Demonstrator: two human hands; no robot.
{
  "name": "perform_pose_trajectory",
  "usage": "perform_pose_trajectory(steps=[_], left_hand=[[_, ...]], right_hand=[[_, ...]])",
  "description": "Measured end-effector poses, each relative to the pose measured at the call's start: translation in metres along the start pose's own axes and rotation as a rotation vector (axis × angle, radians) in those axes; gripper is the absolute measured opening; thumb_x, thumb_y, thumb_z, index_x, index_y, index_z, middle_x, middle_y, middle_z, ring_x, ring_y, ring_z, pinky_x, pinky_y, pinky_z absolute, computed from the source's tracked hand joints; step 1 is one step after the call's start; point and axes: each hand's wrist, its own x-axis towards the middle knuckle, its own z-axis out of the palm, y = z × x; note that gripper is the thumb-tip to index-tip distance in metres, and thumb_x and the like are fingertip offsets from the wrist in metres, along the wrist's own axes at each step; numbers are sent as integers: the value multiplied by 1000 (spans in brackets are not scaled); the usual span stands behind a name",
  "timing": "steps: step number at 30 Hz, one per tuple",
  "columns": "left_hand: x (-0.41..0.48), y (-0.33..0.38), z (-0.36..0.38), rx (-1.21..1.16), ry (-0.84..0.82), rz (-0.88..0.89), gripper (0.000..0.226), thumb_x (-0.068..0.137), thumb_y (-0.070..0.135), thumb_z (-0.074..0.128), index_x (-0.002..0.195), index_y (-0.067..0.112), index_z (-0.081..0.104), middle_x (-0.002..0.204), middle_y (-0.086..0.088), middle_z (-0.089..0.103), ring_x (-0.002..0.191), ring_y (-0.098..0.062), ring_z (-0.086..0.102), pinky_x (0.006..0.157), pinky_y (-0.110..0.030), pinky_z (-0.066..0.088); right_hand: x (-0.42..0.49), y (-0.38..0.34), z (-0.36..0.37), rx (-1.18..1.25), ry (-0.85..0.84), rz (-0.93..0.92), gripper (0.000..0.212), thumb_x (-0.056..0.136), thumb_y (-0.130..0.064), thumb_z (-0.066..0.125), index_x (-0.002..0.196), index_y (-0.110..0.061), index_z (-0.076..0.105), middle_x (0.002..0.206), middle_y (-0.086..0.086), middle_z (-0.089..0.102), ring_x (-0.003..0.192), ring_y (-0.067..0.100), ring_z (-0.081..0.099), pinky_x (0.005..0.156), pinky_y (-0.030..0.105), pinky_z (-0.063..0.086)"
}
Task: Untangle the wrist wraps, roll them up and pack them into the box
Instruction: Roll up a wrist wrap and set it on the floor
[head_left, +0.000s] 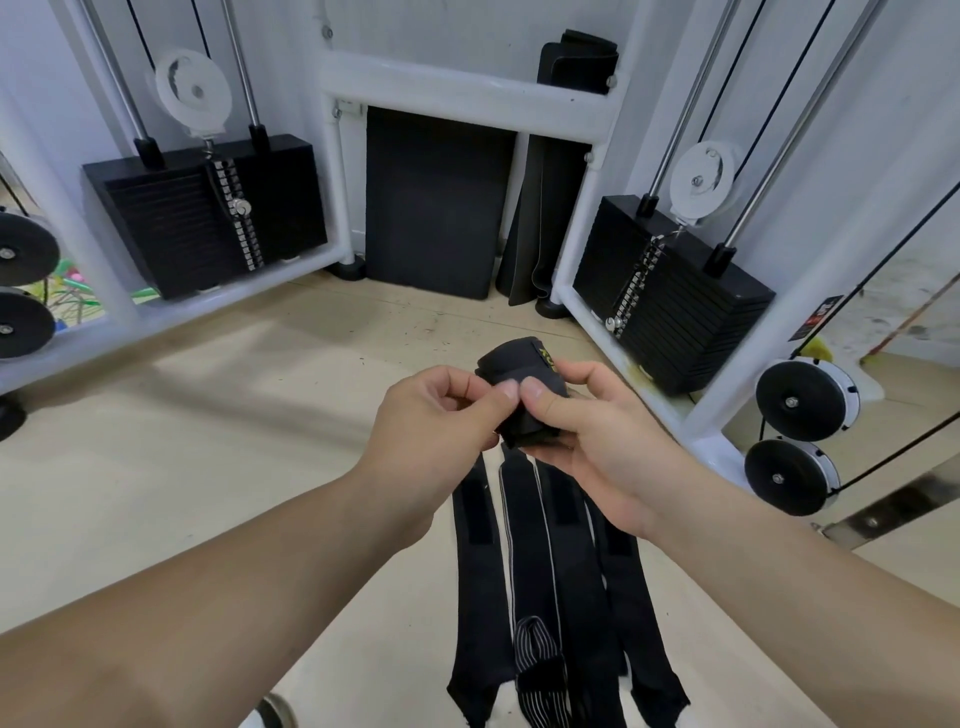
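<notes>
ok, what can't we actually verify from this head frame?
- Box: not in the head view at all.
- Rolled wrap: its fastened end is covered by the left hand and right hand; yellow lettering only partly visible.
- Flat wraps on the floor: top ends hidden behind the hands, bottom ends cut by the frame edge; exact count unclear.

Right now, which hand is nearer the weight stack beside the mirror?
Right. The right hand sits just left of that weight stack; the left hand is farther left, across the rolled wrap.
</notes>
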Motion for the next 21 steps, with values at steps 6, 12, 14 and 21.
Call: perform_pose_trajectory(steps=[6, 12, 14, 21], left_hand=[[6, -3, -2, -61, -52, -8, 9, 101, 10, 68, 109, 14, 66, 97, -2, 82, 91, -20, 81, 101, -51, 59], [7, -6, -3, -32, -73, -38, 19, 97, 28, 76, 110, 16, 72, 106, -9, 79, 92, -21, 78, 90, -44, 65], [7, -9, -2, -10, -98, -64, 16, 101, 31, 71, 109, 18, 76, 110, -8, 78, 94, -18, 76, 85, -38, 66], [7, -11, -2, 100, -146, -52, 20, 105, 35, 62, 114, 25, 78, 109, 1, 79, 101, -16, 75, 86, -35, 65]], right_hand=[[9, -8, -8, 167, 9, 111, 23, 104, -13, 62, 126, -6, 63, 112, 19, 80, 96, 30, 80, 86, 46, 62], [7, -15, -6, 210, -22, 109, 26, 108, -20, 56, 129, -7, 64, 111, 16, 80, 94, 29, 80, 80, 44, 63], [8, -15, -6, 203, -20, 97, 33, 107, -17, 58, 137, -2, 57, 119, 23, 77, 95, 33, 81, 79, 47, 65], [9, -3, -10, 132, -11, 74, 28, 101, -10, 68, 128, -7, 60, 119, 21, 77, 106, 35, 78, 86, 49, 65]])
